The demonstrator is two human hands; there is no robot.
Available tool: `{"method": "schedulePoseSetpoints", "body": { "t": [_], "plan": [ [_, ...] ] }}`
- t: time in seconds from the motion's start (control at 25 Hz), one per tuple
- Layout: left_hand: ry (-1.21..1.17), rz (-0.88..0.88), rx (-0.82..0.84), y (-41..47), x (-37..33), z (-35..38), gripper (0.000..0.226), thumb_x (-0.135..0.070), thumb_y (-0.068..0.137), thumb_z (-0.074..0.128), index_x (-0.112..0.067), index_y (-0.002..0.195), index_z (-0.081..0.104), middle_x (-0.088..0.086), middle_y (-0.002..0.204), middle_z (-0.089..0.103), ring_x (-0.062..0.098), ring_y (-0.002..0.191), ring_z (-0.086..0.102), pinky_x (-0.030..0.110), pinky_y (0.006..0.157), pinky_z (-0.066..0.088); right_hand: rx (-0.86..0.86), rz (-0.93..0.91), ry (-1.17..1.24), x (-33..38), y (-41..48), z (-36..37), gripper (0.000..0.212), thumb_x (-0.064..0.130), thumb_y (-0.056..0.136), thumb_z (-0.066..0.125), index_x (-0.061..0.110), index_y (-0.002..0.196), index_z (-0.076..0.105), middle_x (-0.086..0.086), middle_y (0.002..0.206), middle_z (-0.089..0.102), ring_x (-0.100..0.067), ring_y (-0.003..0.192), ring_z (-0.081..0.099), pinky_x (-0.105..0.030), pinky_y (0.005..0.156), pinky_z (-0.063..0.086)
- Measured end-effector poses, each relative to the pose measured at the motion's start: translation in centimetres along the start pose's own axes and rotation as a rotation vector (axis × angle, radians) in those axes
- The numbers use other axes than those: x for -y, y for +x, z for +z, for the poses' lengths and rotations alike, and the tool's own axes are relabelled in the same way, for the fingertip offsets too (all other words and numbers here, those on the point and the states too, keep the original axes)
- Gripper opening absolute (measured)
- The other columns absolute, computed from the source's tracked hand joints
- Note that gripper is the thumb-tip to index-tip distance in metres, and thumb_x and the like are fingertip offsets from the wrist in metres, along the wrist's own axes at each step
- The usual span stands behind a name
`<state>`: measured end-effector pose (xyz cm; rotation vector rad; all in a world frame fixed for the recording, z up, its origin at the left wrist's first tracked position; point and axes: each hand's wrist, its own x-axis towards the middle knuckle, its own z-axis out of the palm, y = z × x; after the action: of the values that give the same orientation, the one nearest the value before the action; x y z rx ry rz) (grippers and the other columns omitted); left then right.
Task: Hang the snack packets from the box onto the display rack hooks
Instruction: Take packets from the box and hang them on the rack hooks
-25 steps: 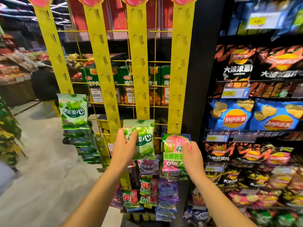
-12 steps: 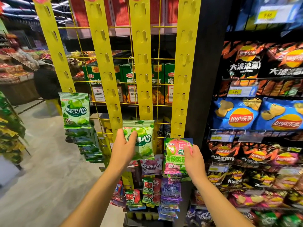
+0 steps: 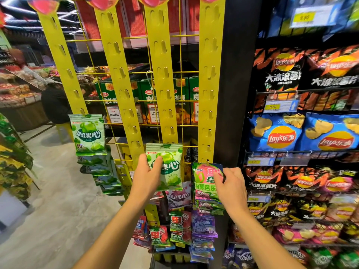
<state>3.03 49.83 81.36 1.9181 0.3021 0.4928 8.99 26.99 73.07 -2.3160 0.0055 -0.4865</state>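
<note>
Green-and-white foil snack packet (image 3: 165, 166) is lying against the third yellow slotted plastic hanging strip (image 3: 163, 74), its top edge covering a hook. The left hand (image 3: 147, 175) is pinching its left side, thumb in front, fingers behind; the right hand (image 3: 231, 187) is pinching the pink-and-green foil packet (image 3: 204, 177) under the fourth yellow strip (image 3: 210, 74). Whether either hanging hole is seated cannot be told; letting go early is risking a packet dropping onto those hanging beneath.

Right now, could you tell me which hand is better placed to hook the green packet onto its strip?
Probably left: the left hand grips the green packet right below the yellow strip and its free hooks, while the right hand holds the pink packet beside it.
</note>
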Motion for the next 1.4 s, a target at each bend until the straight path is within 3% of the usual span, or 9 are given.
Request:
{"method": "schedulePoseSetpoints", "body": {
  "t": [0.12, 0.24, 0.44, 0.6, 0.8, 0.96, 1.08, 1.24, 1.4],
  "plan": [
    [-0.014, 0.004, -0.001, -0.1, -0.6, 0.0, 0.03, -0.04, 0.105, 0.054, -0.011, 0.103, 0.048, 0.006, 0.084, 0.045, 0.021, 0.071, 0.046, 0.044, 0.063, 0.048, -0.067, -0.019, 0.043, 1.7, 0.7, -1.5, 0.039, 0.039, 0.093, 0.064, 0.018, 0.125, 0.057, -0.001, 0.118, 0.049, -0.02, 0.111, 0.049, -0.037, 0.088, 0.048],
    [-0.006, 0.014, -0.032, 0.2, -1.2, -0.9, 0.029, -0.041, 0.105, 0.054, -0.014, 0.099, 0.047, 0.003, 0.079, 0.042, 0.02, 0.069, 0.045, 0.045, 0.061, 0.048, -0.172, -0.15, 0.121, 6.7, 2.4, -4.5, 0.036, 0.037, 0.093, 0.065, 0.019, 0.123, 0.056, 0.004, 0.117, 0.046, -0.013, 0.111, 0.045, -0.032, 0.093, 0.043],
    [0.002, 0.028, -0.138, 0.4, -2.1, -4.9, 0.042, -0.064, 0.092, 0.052, -0.024, 0.106, 0.051, 0.017, 0.097, 0.062, 0.031, 0.082, 0.063, 0.06, 0.078, 0.057, 0.013, -0.493, 0.195, 18.0, 4.5, -6.5, 0.024, 0.038, 0.098, 0.058, 0.023, 0.116, 0.058, 0.008, 0.112, 0.055, -0.014, 0.111, 0.053, -0.035, 0.09, 0.051],
    [-0.077, 0.042, -0.234, 1.3, -2.0, -9.8, 0.014, -0.041, 0.102, 0.058, -0.028, 0.105, 0.055, 0.005, 0.108, 0.071, 0.028, 0.101, 0.07, 0.06, 0.089, 0.057, 0.156, -0.668, 0.261, 27.2, 5.1, -4.7, 0.03, 0.037, 0.097, 0.061, 0.019, 0.121, 0.061, 0.004, 0.11, 0.065, -0.015, 0.1, 0.06, -0.035, 0.087, 0.054],
    [-0.172, 0.03, -0.28, 4.2, -1.3, -17.0, 0.009, -0.035, 0.105, 0.057, -0.032, 0.113, 0.058, -0.007, 0.11, 0.073, 0.013, 0.1, 0.072, 0.052, 0.092, 0.059, 0.232, -0.749, 0.26, 38.0, 6.6, -0.8, 0.037, 0.036, 0.097, 0.061, 0.017, 0.128, 0.063, -0.002, 0.119, 0.069, -0.022, 0.107, 0.064, -0.033, 0.092, 0.05],
    [-0.162, 0.057, -0.263, 7.6, -0.4, -21.7, 0.009, -0.036, 0.105, 0.057, -0.029, 0.11, 0.058, -0.008, 0.102, 0.076, -0.003, 0.085, 0.071, 0.031, 0.076, 0.058, 0.17, -0.627, 0.165, 43.9, 8.5, 2.5, 0.035, 0.041, 0.095, 0.061, 0.018, 0.119, 0.07, -0.005, 0.115, 0.072, -0.028, 0.11, 0.064, -0.038, 0.092, 0.052],
    [-0.166, 0.085, -0.207, 10.3, -0.4, -23.9, 0.009, -0.035, 0.105, 0.058, -0.027, 0.106, 0.058, -0.003, 0.103, 0.075, 0.01, 0.095, 0.073, 0.04, 0.084, 0.061, 0.136, -0.554, 0.162, 45.8, 9.3, 3.7, 0.032, 0.044, 0.093, 0.061, 0.018, 0.105, 0.076, -0.007, 0.102, 0.076, -0.032, 0.097, 0.071, -0.045, 0.087, 0.057],
    [-0.2, 0.099, -0.099, 12.8, -1.0, -25.5, 0.012, -0.028, 0.107, 0.056, -0.016, 0.109, 0.057, 0.001, 0.104, 0.072, 0.003, 0.088, 0.069, 0.011, 0.061, 0.05, 0.1, -0.556, 0.16, 47.0, 9.2, 3.7, 0.025, 0.039, 0.095, 0.063, 0.019, 0.092, 0.078, 0.002, 0.079, 0.077, -0.02, 0.069, 0.073, -0.039, 0.077, 0.059],
    [-0.248, 0.117, -0.01, 15.0, -1.3, -26.0, 0.013, -0.031, 0.105, 0.057, -0.017, 0.106, 0.059, 0.006, 0.107, 0.073, 0.017, 0.099, 0.072, 0.026, 0.072, 0.052, 0.117, -0.535, 0.145, 47.6, 9.3, 3.5, 0.024, 0.03, 0.097, 0.064, 0.018, 0.081, 0.076, 0.007, 0.065, 0.073, -0.006, 0.043, 0.065, -0.023, 0.055, 0.05]
  ]
}}
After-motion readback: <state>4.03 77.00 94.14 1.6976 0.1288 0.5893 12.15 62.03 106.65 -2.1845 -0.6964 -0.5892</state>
